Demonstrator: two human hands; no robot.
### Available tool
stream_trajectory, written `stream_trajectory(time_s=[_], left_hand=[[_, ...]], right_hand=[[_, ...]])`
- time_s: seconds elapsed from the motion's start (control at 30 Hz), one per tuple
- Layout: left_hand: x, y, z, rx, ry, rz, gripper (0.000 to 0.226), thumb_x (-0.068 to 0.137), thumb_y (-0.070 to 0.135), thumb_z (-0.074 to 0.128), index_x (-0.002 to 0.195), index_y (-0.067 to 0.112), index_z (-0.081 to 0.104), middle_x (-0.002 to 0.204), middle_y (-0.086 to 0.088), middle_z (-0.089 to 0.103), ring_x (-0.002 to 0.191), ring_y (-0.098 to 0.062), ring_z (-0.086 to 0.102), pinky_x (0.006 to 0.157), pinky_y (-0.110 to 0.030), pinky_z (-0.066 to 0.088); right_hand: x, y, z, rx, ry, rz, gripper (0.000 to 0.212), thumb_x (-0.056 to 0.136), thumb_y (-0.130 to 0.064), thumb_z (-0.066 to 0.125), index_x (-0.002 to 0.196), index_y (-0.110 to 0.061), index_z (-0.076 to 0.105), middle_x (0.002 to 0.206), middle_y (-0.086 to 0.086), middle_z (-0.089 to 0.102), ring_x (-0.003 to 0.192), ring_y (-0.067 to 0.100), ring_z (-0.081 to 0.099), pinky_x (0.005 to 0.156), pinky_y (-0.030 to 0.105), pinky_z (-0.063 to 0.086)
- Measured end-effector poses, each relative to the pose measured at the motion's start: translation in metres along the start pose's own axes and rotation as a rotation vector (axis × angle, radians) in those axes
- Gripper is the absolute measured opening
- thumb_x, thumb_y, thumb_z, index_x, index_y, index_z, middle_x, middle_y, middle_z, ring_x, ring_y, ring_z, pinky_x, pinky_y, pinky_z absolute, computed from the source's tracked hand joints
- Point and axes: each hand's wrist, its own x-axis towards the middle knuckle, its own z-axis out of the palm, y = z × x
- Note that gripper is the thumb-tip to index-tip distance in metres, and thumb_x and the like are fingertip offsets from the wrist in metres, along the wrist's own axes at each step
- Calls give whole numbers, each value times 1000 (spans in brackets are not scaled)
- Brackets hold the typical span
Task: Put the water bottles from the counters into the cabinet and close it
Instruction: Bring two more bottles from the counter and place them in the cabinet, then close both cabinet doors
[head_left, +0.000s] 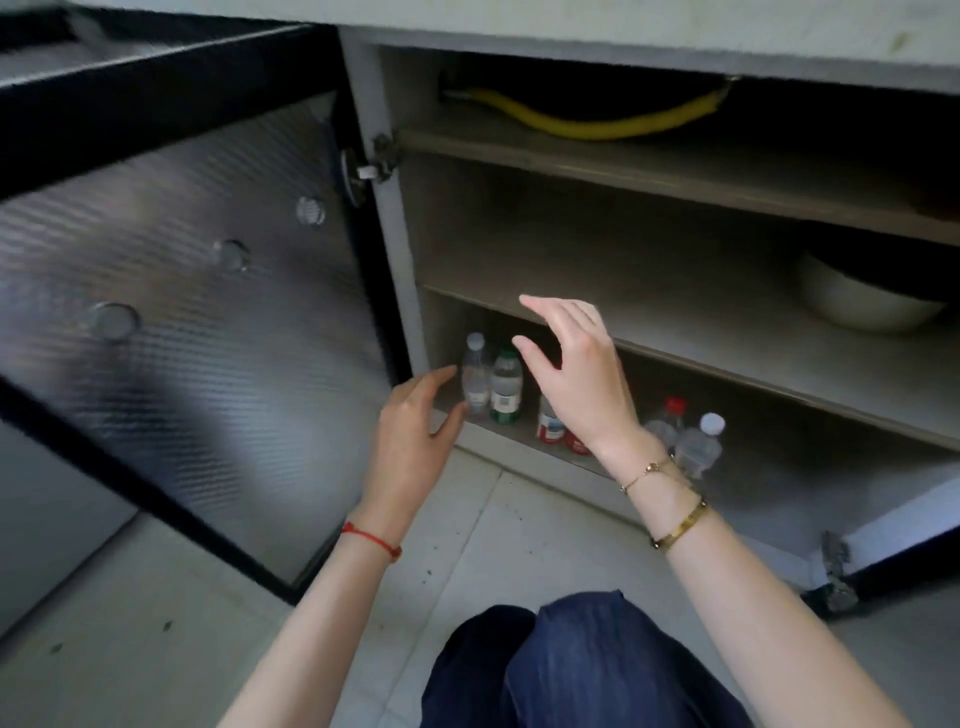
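The cabinet stands open, and several water bottles stand upright on its bottom shelf (769, 457). At the left end are a clear white-capped bottle (475, 376) and a green bottle (506, 387) side by side. Red-labelled bottles (549, 427) stand partly hidden behind my right wrist. Further right are a red-capped bottle (670, 415) and another white-capped one (701, 447). My left hand (415, 421) is open, fingertips just beside the clear bottle, holding nothing. My right hand (576, 369) hovers open in front of the middle shelf's edge, above the bottles.
The left door (182, 312), dark-framed with ribbed glass, swings out wide to my left. The right door (883, 540) hangs open low at the right. A white bowl (862, 306) sits on the middle shelf and a yellow hose (597, 124) runs along the top. My knees (571, 670) are over the tiled floor.
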Motion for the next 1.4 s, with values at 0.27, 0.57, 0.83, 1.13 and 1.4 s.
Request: stream_trajectory(time_s=[0.27,0.57,0.83,1.13,1.4], left_hand=[[-36,-22,-107,102,211,-76,41,91,24,66,131,19,58,127,-2,64,119,-21,58,99,-18,35],[-82,-24,-188,125,495,-151,36,90,20,66,125,17,61,120,5,66,117,-12,59,102,-26,45],[-103,-53,-227,159,598,-362,36,88,22,68,121,12,57,117,-3,62,110,-21,59,94,-32,48],[-87,-68,-239,83,431,-340,70,89,21,67,150,16,33,150,-1,46,134,-20,48,113,-39,39],[-81,-62,-233,5,489,-277,54,87,16,68,137,16,46,125,-1,65,116,-14,60,95,-18,41]], right_hand=[[35,-122,26,156,29,-326,39,94,-26,60,130,-13,57,125,-1,61,122,12,47,105,14,30],[43,-227,44,275,53,-552,40,93,-26,61,130,-11,57,126,1,62,122,15,49,108,21,35],[50,-301,55,259,68,-708,46,91,-25,62,134,-10,53,136,6,54,129,22,43,115,27,29],[59,-322,73,176,43,-751,48,91,-27,61,136,-14,52,139,3,54,130,25,43,110,43,37],[57,-309,69,167,55,-739,39,91,-28,61,124,-8,58,129,7,58,130,26,43,113,38,34]])
